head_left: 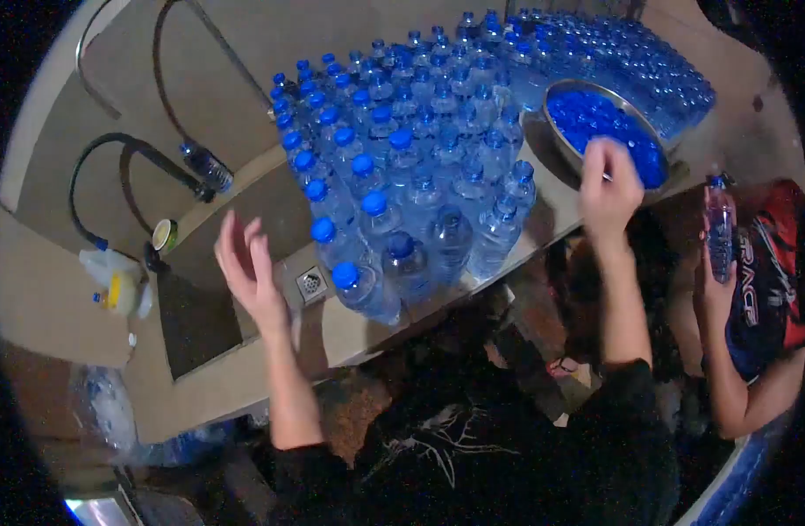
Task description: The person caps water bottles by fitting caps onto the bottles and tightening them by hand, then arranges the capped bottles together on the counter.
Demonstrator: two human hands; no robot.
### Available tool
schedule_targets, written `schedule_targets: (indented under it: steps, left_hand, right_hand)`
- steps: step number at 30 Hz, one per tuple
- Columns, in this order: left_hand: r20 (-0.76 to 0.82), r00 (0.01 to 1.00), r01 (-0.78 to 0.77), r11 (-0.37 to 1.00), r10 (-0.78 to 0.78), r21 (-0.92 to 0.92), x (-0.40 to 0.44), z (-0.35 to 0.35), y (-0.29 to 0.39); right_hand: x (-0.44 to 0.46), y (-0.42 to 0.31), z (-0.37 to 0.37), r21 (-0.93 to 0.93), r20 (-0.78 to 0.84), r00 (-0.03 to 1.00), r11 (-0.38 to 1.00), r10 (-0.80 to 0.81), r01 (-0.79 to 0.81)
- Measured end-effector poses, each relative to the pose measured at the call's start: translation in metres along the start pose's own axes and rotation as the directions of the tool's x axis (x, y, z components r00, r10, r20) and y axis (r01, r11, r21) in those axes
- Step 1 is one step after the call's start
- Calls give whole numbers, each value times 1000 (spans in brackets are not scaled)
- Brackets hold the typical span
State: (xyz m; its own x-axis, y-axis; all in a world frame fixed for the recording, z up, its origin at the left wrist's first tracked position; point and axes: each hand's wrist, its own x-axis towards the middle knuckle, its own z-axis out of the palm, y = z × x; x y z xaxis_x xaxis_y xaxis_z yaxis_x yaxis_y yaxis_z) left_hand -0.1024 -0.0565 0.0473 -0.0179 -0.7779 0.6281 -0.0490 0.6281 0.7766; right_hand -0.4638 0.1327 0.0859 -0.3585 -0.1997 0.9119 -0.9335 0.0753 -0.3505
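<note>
My left hand [252, 276] is raised over the counter, left of the bottles, its fingers apart and nothing in them. My right hand [611, 184] is at the near rim of a metal bowl [552, 131] full of blue bottle caps [595, 118]. Its fingers are pinched together; whatever is between them is hidden. Many clear plastic bottles stand in close rows between my hands. Those on the left wear blue caps, like the front capped bottle [357, 285]. Toward the right, bottles such as the front open-necked bottle [495, 237] show no cap.
Another person's hand [714, 272] holds a bottle [720, 228] upright at the right. More bottles [630, 61] stand behind the bowl. Black hoses [78, 193] hang on the left, near a lying bottle [205, 167], a small round tub [164, 235] and a drain [311, 282].
</note>
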Motion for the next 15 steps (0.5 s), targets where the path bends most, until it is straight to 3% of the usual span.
schedule_targets:
  steps: [1,2,3,4,5,6,7,8,9,11,14,15]
  left_hand:
    - [146,980,-145,987,134,67,23,8,38]
    - [400,901,-265,944,170,197,42,25,76]
    - [628,765,-399,870,141,291,53,50,102]
    - [731,674,-498,797,107,343,54,77,108]
    - [816,576,-592,714,49,374,56,101,110]
    - [870,493,-665,643,-5,381,58,118,104]
    - [910,408,-729,575,-73,373,59,133,93]
    - [935,322,-786,508,-150,352,60,144,88]
    - [920,345,-779,490,-186,391,62,150,89]
    - [886,382,-764,450,-262,462,61,157,93]
    - [818,510,-680,456,-267,574,68,157,113]
    - [797,547,-662,450,-257,599,73,157,124]
  right_hand:
    - [24,51,5,-211,98,995,977,19,2]
    - [40,105,12,-404,242,964,915,112,-5]
    - [40,171,21,-550,326,943,824,63,135]
    - [43,204,18,-668,468,863,716,190,204]
    - [35,267,25,-633,622,755,700,206,331]
    - [44,283,31,-559,771,492,799,404,221]
    - [35,296,40,-506,804,468,837,368,210]
    - [22,310,43,-481,749,588,860,304,169]
    - [14,323,44,-405,731,672,869,120,286]
    - [22,300,45,-502,746,605,831,276,240]
    - [33,267,31,-479,707,659,860,258,178]
    - [36,273,33,-525,727,602,832,329,179]
